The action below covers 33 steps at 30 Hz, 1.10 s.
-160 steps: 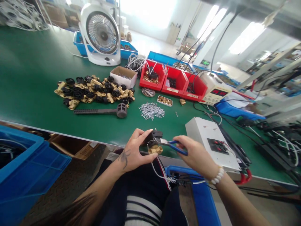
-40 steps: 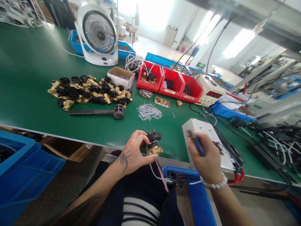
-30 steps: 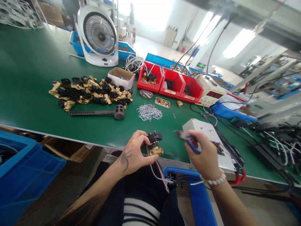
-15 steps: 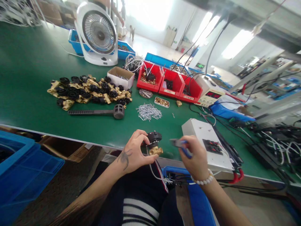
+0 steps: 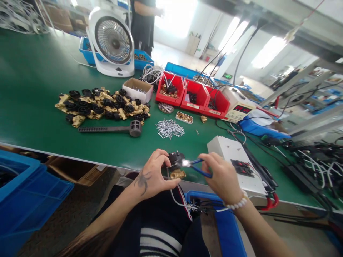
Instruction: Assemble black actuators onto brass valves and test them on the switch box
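Observation:
My left hand [image 5: 152, 175] is closed around a brass valve [image 5: 178, 174] with a black round top [image 5: 175, 160], at the near edge of the bench. A grey cable [image 5: 174, 200] trails down from the valve. In my right hand [image 5: 221, 176] is a pair of blue-handled pliers [image 5: 198, 167], handles apart. Their bright jaws point left and meet the side of the black top; what lies between the jaws is too small to make out. Beyond my hands is a heap of bent wire clips [image 5: 169, 128], with a lone clip [image 5: 197, 132] to its right.
A grey mallet-like tool [image 5: 118, 129] lies before a pile of brass valves [image 5: 104, 103]. Red bins [image 5: 193, 94], a small tray of brass parts [image 5: 184, 117] and a white fan [image 5: 115, 43] stand farther back. A white box [image 5: 235, 160] sits right. A person [image 5: 143, 25] stands behind.
The pliers have moved left from beside the valve to its black top, and their handles now show spread. My left hand stays put on the valve. A person has come into view behind the fan.

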Available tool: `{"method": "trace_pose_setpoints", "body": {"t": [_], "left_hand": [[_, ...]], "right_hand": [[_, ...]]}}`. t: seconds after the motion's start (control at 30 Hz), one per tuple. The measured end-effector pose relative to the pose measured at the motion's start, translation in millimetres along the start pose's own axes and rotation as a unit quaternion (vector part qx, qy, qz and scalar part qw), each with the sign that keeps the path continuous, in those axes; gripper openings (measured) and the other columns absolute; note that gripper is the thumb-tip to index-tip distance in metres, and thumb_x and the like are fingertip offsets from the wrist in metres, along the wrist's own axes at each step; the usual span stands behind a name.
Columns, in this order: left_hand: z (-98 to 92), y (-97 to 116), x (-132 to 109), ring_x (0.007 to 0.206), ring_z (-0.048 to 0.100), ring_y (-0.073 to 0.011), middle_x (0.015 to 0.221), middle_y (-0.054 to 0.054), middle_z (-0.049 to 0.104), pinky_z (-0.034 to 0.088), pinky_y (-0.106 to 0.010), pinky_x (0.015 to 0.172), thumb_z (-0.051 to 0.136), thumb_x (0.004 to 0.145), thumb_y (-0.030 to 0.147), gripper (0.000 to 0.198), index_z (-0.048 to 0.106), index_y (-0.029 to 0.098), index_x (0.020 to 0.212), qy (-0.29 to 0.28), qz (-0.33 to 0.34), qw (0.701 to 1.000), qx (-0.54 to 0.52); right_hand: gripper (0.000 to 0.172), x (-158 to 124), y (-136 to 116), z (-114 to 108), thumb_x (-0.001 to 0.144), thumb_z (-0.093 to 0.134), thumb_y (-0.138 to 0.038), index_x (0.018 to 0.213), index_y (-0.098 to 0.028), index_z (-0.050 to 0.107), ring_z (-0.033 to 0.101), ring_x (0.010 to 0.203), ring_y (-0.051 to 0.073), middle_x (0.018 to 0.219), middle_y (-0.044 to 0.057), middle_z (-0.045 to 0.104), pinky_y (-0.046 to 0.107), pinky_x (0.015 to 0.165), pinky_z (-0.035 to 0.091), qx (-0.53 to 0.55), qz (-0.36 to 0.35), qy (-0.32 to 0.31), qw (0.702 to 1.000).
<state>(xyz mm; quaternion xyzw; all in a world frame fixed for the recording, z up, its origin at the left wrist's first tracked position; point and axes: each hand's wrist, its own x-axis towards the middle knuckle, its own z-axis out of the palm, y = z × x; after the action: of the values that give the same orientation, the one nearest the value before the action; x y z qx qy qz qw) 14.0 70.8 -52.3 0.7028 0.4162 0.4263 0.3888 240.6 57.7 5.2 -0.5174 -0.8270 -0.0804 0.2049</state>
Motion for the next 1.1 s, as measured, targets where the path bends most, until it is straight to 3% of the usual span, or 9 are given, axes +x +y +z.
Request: {"method": "trace_pose_setpoints", "body": {"t": [0.1,0.13,0.3,0.47,0.63,0.8,0.87,0.97,1.1], "left_hand": [[0.2,-2,0,0.108,0.055,-0.025,0.11,-0.007,0.052,0.049,-0.044,0.096,0.079,0.066,0.027,0.034,0.05,0.021,0.082,0.011,0.008,1.0,-0.003],[0.1,-2,0,0.108,0.055,-0.0251,0.111,-0.007,0.052,0.05,-0.043,0.095,0.079,0.066,0.028,0.034,0.05,0.021,0.082,0.012,0.006,1.0,-0.005],[0.5,-1,-2,0.108,0.054,-0.0247,0.112,-0.008,0.052,0.051,-0.041,0.091,0.078,0.066,0.026,0.034,0.049,0.021,0.083,0.009,0.008,1.0,0.003],[3.4,-2,-1,0.107,0.054,-0.0251,0.11,-0.007,0.052,0.049,-0.044,0.096,0.079,0.066,0.027,0.035,0.048,0.021,0.083,0.014,0.021,1.0,0.014],[2.3,0,0,0.106,0.054,-0.0251,0.109,-0.008,0.052,0.049,-0.044,0.095,0.078,0.066,0.025,0.035,0.048,0.021,0.081,0.014,0.013,1.0,0.012],[1.1,2,1,0.105,0.054,-0.0246,0.11,-0.008,0.052,0.049,-0.043,0.095,0.079,0.065,0.026,0.035,0.048,0.021,0.081,0.004,0.005,1.0,0.009],[1.6,1,1,0.105,0.054,-0.0246,0.11,-0.008,0.052,0.049,-0.043,0.095,0.079,0.065,0.026,0.036,0.048,0.021,0.081,0.003,0.005,1.0,0.014],[2.5,0,1,0.107,0.054,-0.0249,0.111,-0.008,0.051,0.049,-0.043,0.095,0.079,0.065,0.026,0.036,0.047,0.021,0.08,0.005,0.01,1.0,0.018],[2.6,0,0,0.106,0.055,-0.0242,0.111,-0.007,0.051,0.049,-0.042,0.096,0.078,0.066,0.026,0.036,0.046,0.022,0.081,0.005,0.005,1.0,0.015]], "right_hand": [[0.014,0,1,-4,0.085,0.052,-0.015,0.097,-0.021,0.056,0.054,0.062,0.014,0.079,0.001,0.059,0.025,0.059,0.043,0.031,0.076,0.19,0.978],[0.014,0,1,-4,0.084,0.052,-0.015,0.096,-0.021,0.055,0.053,0.06,0.014,0.077,0.0,0.058,0.025,0.058,0.042,0.032,0.079,0.184,0.979],[0.024,1,-4,-8,0.075,0.049,-0.004,0.09,-0.02,0.061,0.053,0.056,0.014,0.07,0.001,0.059,0.024,0.053,0.035,-0.029,-0.008,-0.1,0.995],[0.014,1,-2,-13,0.084,0.052,-0.015,0.097,-0.021,0.055,0.055,0.062,0.015,0.079,0.001,0.06,0.026,0.059,0.043,0.021,0.082,0.194,0.977],[0.024,0,-4,-6,0.075,0.048,-0.004,0.089,-0.02,0.06,0.052,0.054,0.014,0.069,0.0,0.059,0.025,0.051,0.035,-0.037,-0.012,-0.078,0.996],[0.014,1,2,-11,0.085,0.05,-0.014,0.096,-0.021,0.055,0.056,0.064,0.015,0.08,0.002,0.061,0.026,0.06,0.043,-0.005,0.056,0.154,0.986],[0.015,1,2,-8,0.082,0.049,-0.011,0.091,-0.021,0.055,0.054,0.06,0.015,0.076,0.001,0.059,0.025,0.057,0.04,-0.018,0.046,0.11,0.993],[0.022,2,-1,-4,0.075,0.049,-0.004,0.086,-0.02,0.059,0.052,0.056,0.014,0.07,0.0,0.058,0.025,0.052,0.035,-0.05,-0.015,-0.064,0.997],[0.017,4,0,-10,0.084,0.049,-0.011,0.096,-0.02,0.057,0.056,0.063,0.015,0.077,0.002,0.06,0.025,0.059,0.04,-0.031,0.025,0.084,0.996]]}}
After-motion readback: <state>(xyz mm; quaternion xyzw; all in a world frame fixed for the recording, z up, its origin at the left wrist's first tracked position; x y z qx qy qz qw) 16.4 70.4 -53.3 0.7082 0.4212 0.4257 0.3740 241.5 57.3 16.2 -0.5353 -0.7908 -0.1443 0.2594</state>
